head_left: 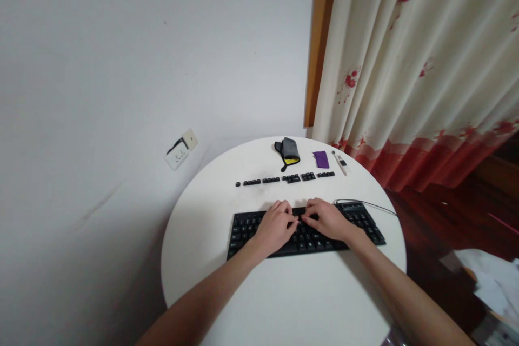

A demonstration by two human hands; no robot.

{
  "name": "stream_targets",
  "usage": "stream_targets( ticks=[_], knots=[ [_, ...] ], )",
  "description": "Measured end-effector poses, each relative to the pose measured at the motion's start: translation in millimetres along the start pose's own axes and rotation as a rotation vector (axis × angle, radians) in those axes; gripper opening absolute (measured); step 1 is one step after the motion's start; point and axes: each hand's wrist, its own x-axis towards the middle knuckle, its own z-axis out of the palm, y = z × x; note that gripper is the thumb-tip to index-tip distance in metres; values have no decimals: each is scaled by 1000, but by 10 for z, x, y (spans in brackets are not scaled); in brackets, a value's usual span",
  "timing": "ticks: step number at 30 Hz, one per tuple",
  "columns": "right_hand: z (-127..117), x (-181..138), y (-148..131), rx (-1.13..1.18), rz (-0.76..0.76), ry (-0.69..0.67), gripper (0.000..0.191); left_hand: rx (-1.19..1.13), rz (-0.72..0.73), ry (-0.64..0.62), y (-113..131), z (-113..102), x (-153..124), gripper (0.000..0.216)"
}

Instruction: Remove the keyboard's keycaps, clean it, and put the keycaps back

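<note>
A black keyboard [247,230] lies across the white round table [279,303], both hands over its middle. My left hand [279,224] rests over the centre-left keys, thumb and fingertips pinched together near the upper rows. Facing it, my right hand [327,219] has its thumb and forefinger pinched close to the left fingertips. Anything between the fingers is too small or hidden to make out. Behind the keyboard, loose black keycaps [252,182] stand in a row of small groups. The top edge of the keyboard is partly covered by the hands.
At the table's back lie a grey folded cloth with yellow lining [291,150], a purple cloth [321,160] and a slim white tool [341,163]. The keyboard's cable [375,206] runs off the right edge. A wall socket [177,157] is left; a curtain [377,65] hangs right.
</note>
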Motion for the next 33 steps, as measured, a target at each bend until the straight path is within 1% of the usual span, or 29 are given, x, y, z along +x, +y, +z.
stream_targets(
  ticks=[2, 4, 5, 7, 9, 11, 13, 16, 19, 22, 26, 28, 33],
  knots=[
    [9, 28, 11, 14, -15, 14, 19, -59, 3, -23, -58, -16, 33, 20],
    [18, 102, 27, 18, 0, 61, 21, -148, -15, -78, -160, -46, 120, 21],
    [22, 158, 39, 6, 30, 86, 22, -194, -44, -106, -224, -61, 185, 22],
    [33, 304, 73, -66, 146, 95, 21, -237, -140, -139, -358, -76, 348, 26],
    [51, 474, 120, -159, 272, 53, 27, -174, -241, -145, -479, -63, 528, 33],
    [80, 637, 169, -224, 349, 16, 37, -77, -291, -139, -566, -20, 686, 40],
    [119, 771, 209, -256, 376, 5, 42, -19, -307, -123, -618, 43, 794, 45],
    [174, 903, 244, -297, 410, -12, 42, 36, -319, -105, -647, 140, 861, 47],
    [202, 965, 254, -326, 427, -31, 37, 86, -327, -95, -640, 205, 859, 44],
    [199, 973, 246, -347, 421, -40, 29, 117, -322, -86, -608, 219, 837, 39],
    [173, 916, 216, -367, 404, -24, 26, 126, -277, -75, -555, 186, 835, 24],
    [153, 868, 204, -367, 380, -9, 25, 120, -258, -73, -538, 170, 862, 19],
    [81, 720, 233, -313, 273, 11, 17, 90, -251, -61, -530, 157, 944, 18]
  ],
)
